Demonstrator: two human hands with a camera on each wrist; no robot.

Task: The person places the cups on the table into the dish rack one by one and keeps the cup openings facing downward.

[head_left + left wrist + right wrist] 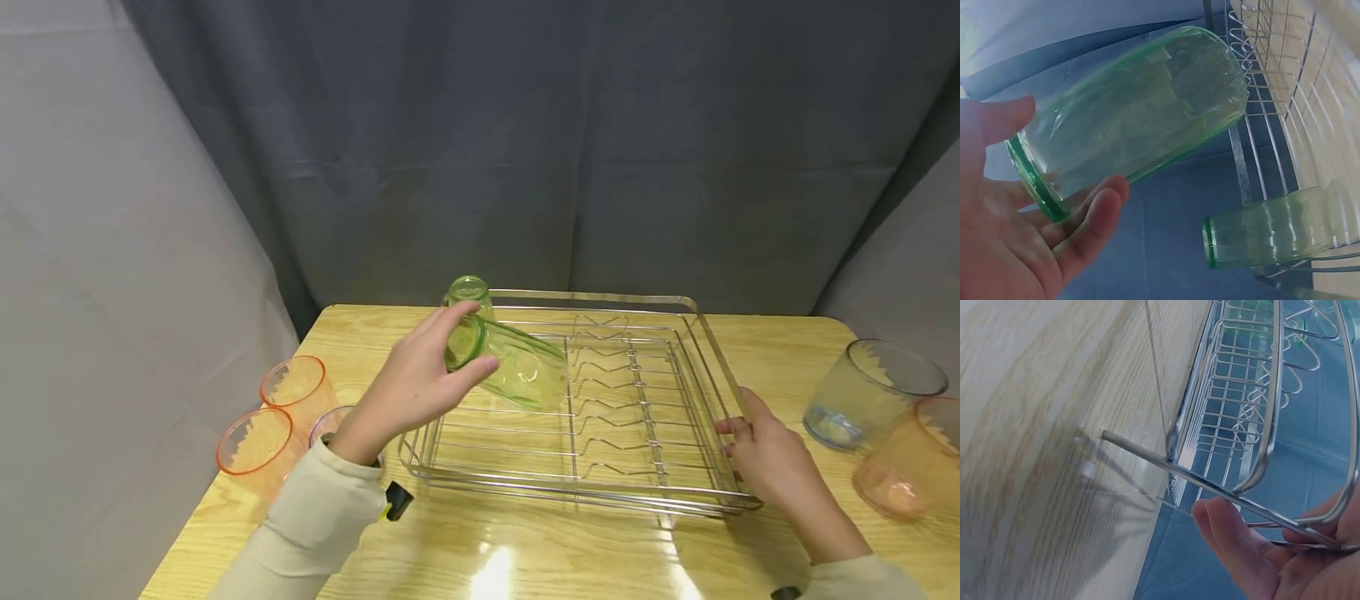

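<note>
My left hand (416,383) holds a clear green drinking glass (525,371) by its thick base end, thumb on one side and fingers on the other. The glass is tilted over the left part of a metal wire dish rack (592,296), its mouth end pointing right and down. Behind it a second green glass (470,292) stands upside down at the rack's back left corner; the left wrist view also shows this second glass (1260,231) among the wires. At the rack's right end, my right hand (776,458) grips the frame, fingers curled round the metal in the right wrist view.
Two orange-rimmed glasses (294,379) and a purple-rimmed glass (324,421), partly hidden by my left arm, stand at the table's left. On the right are a bluish glass (870,400) and an orange glass (900,475). A grey curtain (585,167) hangs behind the wooden table (450,550).
</note>
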